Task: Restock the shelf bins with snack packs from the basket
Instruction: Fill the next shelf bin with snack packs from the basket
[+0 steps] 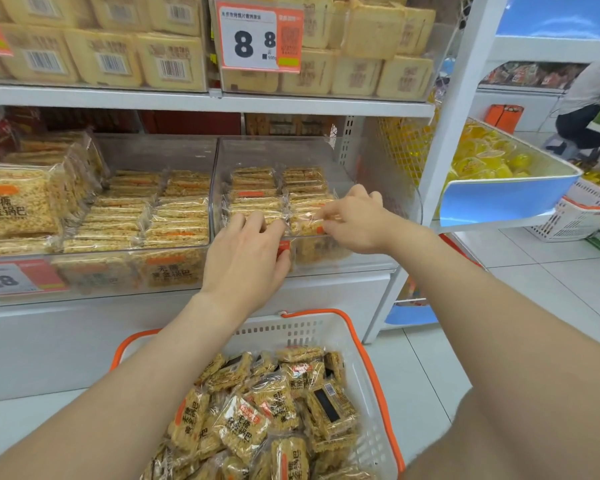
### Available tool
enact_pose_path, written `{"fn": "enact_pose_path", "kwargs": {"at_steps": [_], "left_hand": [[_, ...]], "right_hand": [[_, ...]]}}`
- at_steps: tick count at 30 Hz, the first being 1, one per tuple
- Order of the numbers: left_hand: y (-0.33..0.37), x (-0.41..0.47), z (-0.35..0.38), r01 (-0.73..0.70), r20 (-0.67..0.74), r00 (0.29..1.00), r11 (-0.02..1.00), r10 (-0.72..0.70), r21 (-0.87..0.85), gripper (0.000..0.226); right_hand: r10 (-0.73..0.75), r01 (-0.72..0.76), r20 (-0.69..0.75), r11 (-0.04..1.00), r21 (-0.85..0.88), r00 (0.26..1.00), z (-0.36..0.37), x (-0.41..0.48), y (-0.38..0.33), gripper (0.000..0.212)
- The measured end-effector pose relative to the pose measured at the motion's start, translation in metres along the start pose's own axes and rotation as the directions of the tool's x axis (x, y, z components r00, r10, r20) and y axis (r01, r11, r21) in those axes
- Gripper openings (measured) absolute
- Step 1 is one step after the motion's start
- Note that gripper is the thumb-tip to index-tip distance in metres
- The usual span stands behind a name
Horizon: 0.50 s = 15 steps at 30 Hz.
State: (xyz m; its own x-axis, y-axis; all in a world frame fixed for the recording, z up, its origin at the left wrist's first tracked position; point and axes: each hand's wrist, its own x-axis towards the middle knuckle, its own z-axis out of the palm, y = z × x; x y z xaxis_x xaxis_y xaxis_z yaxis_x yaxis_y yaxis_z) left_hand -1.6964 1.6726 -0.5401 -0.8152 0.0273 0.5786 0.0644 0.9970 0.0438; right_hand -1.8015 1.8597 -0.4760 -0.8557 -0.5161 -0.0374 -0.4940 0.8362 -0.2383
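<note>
Both hands reach into the right clear bin (pixel 326 155). In the front row of the bin, the right hand (pixel 355 221) pinches a snack pack (pixel 305 225) with curled fingertips. The left hand (pixel 246 252) bends its fingers over the bin's front wall onto the packs there; whether it grips one cannot be told. Below the bin, the basket (pixel 274 332) holds many loose packs (pixel 257 410).
</note>
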Motion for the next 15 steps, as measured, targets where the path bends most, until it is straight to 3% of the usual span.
{"fn": "enact_pose_path", "kwargs": {"at_steps": [3, 6, 10, 15], "left_hand": [[0.001, 0.000, -0.001, 0.006, -0.004, 1.000, 1.000, -0.006, -0.002, 0.022], [0.000, -0.001, 0.000, 0.006, -0.007, 1.000, 1.000, -0.006, -0.015, 0.022], [-0.001, -0.001, 0.000, 0.010, -0.009, 1.000, 1.000, -0.010, -0.008, 0.024], [-0.003, 0.000, -0.001, 0.020, 0.031, 0.999, 1.000, -0.020, -0.009, 0.030]], "right_hand": [[0.021, -0.014, -0.061, 0.995, 0.103, 0.998, -0.004, -0.001, 0.003, 0.035], [0.162, -0.147, -0.104, 0.980, 0.134, 0.981, -0.007, 0.000, 0.009, 0.041], [0.345, -0.346, 0.041, 0.919, 0.187, 0.938, -0.011, 0.000, 0.003, 0.043], [0.340, -0.356, 0.107, 0.883, 0.306, 0.934, -0.018, 0.002, -0.009, 0.039]]}}
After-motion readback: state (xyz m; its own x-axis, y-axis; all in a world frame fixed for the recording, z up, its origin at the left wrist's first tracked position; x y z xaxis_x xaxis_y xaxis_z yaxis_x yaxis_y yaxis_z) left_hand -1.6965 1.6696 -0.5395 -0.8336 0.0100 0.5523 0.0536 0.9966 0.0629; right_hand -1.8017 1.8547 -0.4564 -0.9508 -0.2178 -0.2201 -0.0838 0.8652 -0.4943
